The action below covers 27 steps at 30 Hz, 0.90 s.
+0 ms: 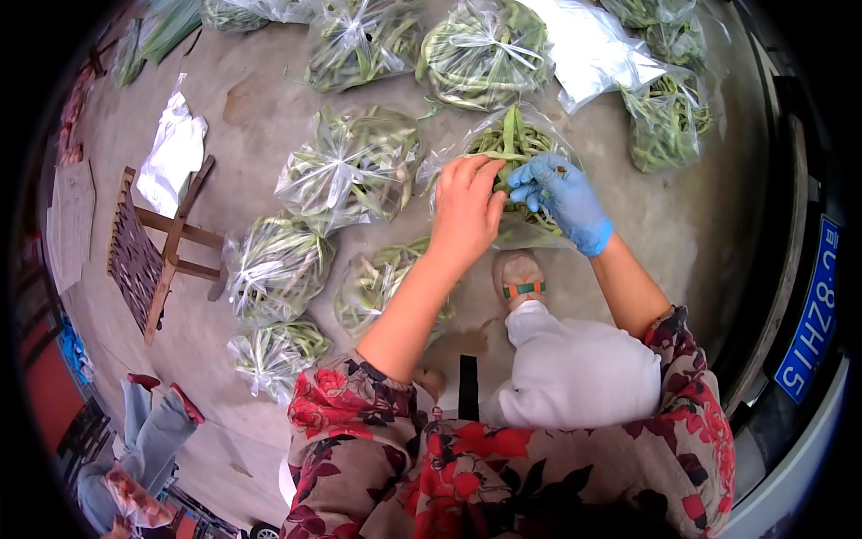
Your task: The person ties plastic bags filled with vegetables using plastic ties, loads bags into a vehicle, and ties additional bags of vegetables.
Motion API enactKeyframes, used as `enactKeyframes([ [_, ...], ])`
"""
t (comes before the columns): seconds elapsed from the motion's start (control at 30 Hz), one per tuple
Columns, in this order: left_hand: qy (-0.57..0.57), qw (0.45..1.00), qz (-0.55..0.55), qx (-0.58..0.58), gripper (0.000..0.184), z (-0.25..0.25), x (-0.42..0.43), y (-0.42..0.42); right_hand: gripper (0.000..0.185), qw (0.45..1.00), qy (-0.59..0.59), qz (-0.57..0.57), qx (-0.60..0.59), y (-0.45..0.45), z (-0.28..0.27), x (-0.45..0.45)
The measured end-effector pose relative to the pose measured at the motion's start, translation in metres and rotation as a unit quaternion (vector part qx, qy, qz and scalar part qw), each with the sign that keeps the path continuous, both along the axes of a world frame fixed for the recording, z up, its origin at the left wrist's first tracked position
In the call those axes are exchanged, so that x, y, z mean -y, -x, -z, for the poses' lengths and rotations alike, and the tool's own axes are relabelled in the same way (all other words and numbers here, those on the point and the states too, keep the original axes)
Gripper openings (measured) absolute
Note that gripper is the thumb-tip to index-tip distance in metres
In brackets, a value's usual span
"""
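An untied clear plastic bag of green beans stands on the floor in front of me. My bare left hand is at its near left side, fingers bent over the edge of the beans and the thumb apart from them. A bean runs out beside those fingertips. My right hand, in a blue glove, is over the right part of the bag. Its fingers are curled together toward the left hand, and what they pinch, if anything, is hidden. A small brownish bit shows on the glove.
Tied bags of beans lie on the concrete around me. White plastic bags are at the back. A low woven stool stands at left, a vehicle with a blue plate at right. Another person's legs show at lower left.
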<state>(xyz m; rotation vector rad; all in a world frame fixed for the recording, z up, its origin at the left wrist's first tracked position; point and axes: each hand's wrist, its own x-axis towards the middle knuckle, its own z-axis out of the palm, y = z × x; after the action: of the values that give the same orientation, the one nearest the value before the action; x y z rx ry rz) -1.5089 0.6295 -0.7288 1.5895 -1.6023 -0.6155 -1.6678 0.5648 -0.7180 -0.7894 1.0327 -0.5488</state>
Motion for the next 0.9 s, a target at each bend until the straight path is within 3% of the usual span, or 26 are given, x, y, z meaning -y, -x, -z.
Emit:
enactKeyframes([
  [0.13,-0.09,0.991,0.073,-0.068,0.022,0.033,0.007,0.018,0.017,0.999,0.002,-0.03,0.041,0.01,-0.005,0.009],
  [0.17,-0.119,0.984,0.097,-0.089,0.02,0.032,0.008,0.019,0.016,0.996,0.032,-0.067,-0.054,0.013,-0.01,0.012],
  [0.2,-0.146,0.98,0.107,-0.084,0.018,0.031,0.009,0.019,0.016,0.952,0.216,-0.13,-0.172,0.011,-0.015,0.01],
  [0.23,-0.171,0.975,0.117,-0.078,0.017,0.031,0.009,0.02,0.016,0.858,0.388,-0.187,-0.281,0.008,-0.019,0.006],
  [0.27,-0.198,0.969,0.127,-0.071,0.015,0.029,0.01,0.02,0.017,0.718,0.539,-0.235,-0.374,0.006,-0.021,0.003],
  [0.37,-0.188,0.972,0.127,-0.059,0.014,0.032,0.008,0.018,0.019,0.652,0.57,-0.287,-0.409,0.011,-0.001,-0.008],
  [0.47,-0.214,0.965,0.128,-0.077,0.016,0.037,0.004,0.017,0.017,0.652,0.515,-0.365,-0.42,0.015,0.01,-0.009],
  [0.57,-0.227,0.933,0.129,-0.246,0.02,0.039,0.001,0.016,0.019,0.877,0.313,-0.314,-0.184,0.023,0.024,0.012],
  [0.63,-0.238,0.893,0.085,-0.372,0.021,0.038,0.002,0.023,0.024,0.961,0.081,-0.26,-0.04,0.024,0.025,0.017],
  [0.67,-0.242,0.866,0.062,-0.434,0.021,0.04,0.003,0.028,0.026,0.973,-0.039,-0.224,0.033,0.025,0.025,0.019],
  [0.77,-0.212,0.709,0.051,-0.671,0.019,0.046,0.007,0.035,0.027,0.95,-0.18,-0.1,0.234,0.03,0.032,0.016],
  [0.87,-0.176,0.646,-0.055,-0.74,0.02,0.052,0.011,0.018,0.026,0.903,-0.138,-0.153,0.377,0.033,0.028,0.022],
  [0.9,-0.163,0.649,-0.016,-0.743,0.014,0.061,0.011,0.012,0.026,0.942,-0.101,-0.135,0.291,0.03,0.022,0.024],
])
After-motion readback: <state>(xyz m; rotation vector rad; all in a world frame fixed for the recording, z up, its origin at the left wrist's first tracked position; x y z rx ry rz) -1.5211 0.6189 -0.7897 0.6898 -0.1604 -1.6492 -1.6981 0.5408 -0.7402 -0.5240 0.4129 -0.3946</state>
